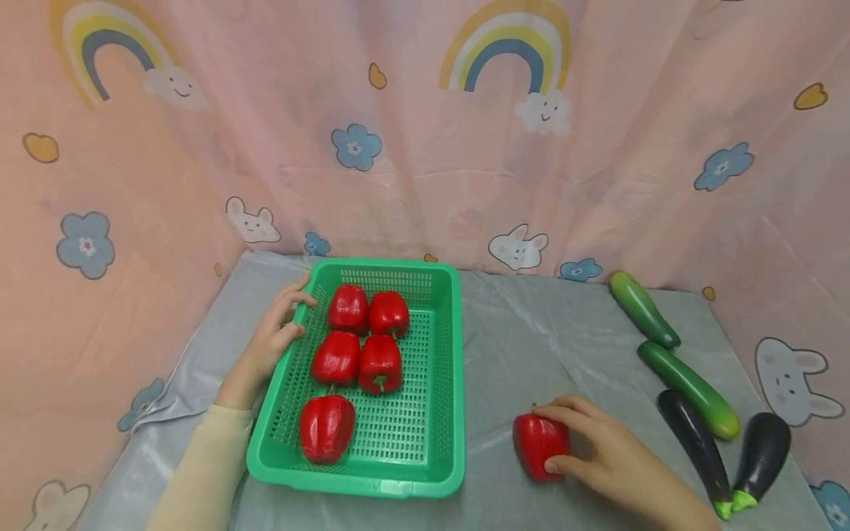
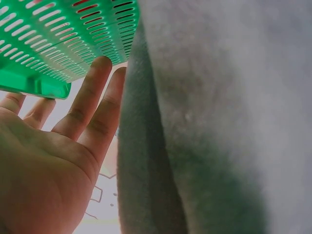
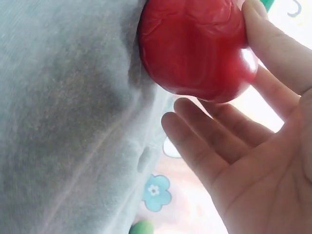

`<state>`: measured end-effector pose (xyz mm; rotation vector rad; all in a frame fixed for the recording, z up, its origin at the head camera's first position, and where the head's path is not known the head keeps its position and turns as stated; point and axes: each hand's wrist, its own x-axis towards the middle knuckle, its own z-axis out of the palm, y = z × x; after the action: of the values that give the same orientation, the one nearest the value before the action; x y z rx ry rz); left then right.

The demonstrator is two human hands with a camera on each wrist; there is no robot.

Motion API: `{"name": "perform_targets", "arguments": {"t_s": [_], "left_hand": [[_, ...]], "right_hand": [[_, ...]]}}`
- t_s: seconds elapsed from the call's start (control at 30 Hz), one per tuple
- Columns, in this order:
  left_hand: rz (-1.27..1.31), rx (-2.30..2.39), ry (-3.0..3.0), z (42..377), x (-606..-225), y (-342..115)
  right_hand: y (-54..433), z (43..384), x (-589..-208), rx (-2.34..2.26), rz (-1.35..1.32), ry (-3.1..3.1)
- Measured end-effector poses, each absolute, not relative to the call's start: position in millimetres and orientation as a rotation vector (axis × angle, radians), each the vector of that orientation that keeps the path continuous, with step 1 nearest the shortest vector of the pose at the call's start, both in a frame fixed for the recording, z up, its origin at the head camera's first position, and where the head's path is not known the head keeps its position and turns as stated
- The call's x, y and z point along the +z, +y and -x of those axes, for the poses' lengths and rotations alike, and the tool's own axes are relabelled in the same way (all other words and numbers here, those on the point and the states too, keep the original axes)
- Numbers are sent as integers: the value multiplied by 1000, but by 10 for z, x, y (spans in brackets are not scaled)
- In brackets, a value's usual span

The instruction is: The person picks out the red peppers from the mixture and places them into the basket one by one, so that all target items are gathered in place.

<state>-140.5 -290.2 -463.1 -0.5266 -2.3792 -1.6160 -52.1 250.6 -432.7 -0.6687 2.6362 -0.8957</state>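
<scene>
A green perforated basket [image 1: 454,383] holds several red bell peppers [image 1: 336,358] in its left part. My left hand [image 1: 274,332] touches the basket's left side near the far corner; in the left wrist view its fingers [image 2: 87,100] lie fairly straight against the slotted wall. Right of the basket, another red bell pepper [image 1: 539,445] sits on the grey cloth. My right hand [image 1: 600,450] holds this pepper between thumb and forefinger. In the right wrist view the thumb presses the pepper's [image 3: 195,48] side, while the lower fingers extend below it.
Two green zucchinis, a farther one [image 1: 643,310] and a nearer one [image 1: 690,387], lie at the right of the grey cloth [image 1: 511,332]. Two dark eggplants [image 1: 693,439] lie in front of them. A pink patterned curtain [image 1: 412,192] hangs behind.
</scene>
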Motion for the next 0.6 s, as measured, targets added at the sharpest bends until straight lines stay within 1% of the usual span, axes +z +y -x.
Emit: {"name": "perform_targets", "arguments": {"t_s": [0.33,0.6], "left_hand": [[524,-1635,-2377,1416,-4651,-2908],[526,-1645,-2368,1418,-4657,-2909]], "right_hand": [[2539,521,-4382,-944,768,2674],[2527,539,-4356,-942,658,2665]]}}
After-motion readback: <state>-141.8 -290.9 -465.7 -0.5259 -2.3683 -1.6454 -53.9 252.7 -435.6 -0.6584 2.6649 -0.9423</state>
